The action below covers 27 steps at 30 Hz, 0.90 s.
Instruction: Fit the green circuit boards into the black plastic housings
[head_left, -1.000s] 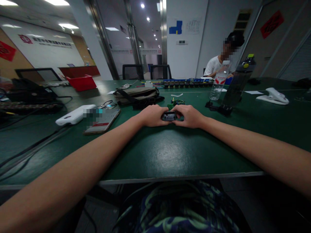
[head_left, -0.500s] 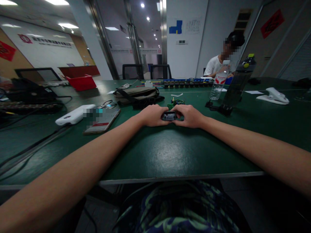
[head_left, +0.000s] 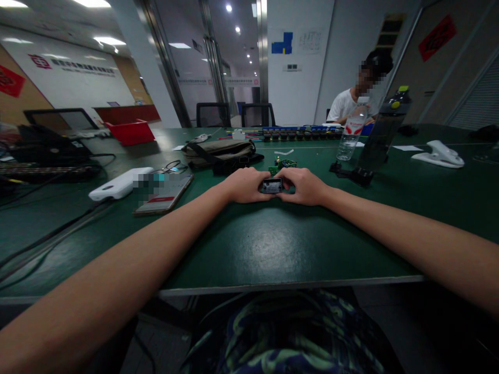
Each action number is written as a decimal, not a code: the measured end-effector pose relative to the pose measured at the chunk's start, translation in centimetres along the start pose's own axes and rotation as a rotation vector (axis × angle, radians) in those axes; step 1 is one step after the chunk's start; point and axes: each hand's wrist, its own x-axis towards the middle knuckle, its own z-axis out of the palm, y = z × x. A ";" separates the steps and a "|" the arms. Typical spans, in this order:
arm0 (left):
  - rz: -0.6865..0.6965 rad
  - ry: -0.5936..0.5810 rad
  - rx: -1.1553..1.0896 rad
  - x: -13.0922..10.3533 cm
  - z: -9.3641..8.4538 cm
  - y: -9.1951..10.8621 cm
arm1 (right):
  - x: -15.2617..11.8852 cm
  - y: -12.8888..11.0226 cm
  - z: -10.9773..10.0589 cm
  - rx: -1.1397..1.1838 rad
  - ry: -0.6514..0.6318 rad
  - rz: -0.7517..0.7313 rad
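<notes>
Between my two hands is a small black rectangular case, its hollow-looking face turned towards me. My left hand grips its left end, thumb along the lower edge. At the right end, the thumb and fingers of my right hand are closed on the same case. Both hands are low over the green table, near its middle. Just behind them lie small green circuit boards, partly hidden by my fingers. What is inside the case is too small to make out.
A phone and a white device with cables lie to the left. Behind is a grey pouch. To the right stand a clear water bottle and a dark bottle. A person sits across the green table.
</notes>
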 end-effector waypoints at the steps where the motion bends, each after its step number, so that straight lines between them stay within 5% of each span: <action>1: -0.001 0.000 0.001 0.0 0.0 0.0 | 0.0 0.0 0.0 0.000 0.000 -0.001; 27: 0.003 -0.001 0.003 0.0 0.1 0.1 | 0.0 0.0 0.0 -0.005 -0.004 0.000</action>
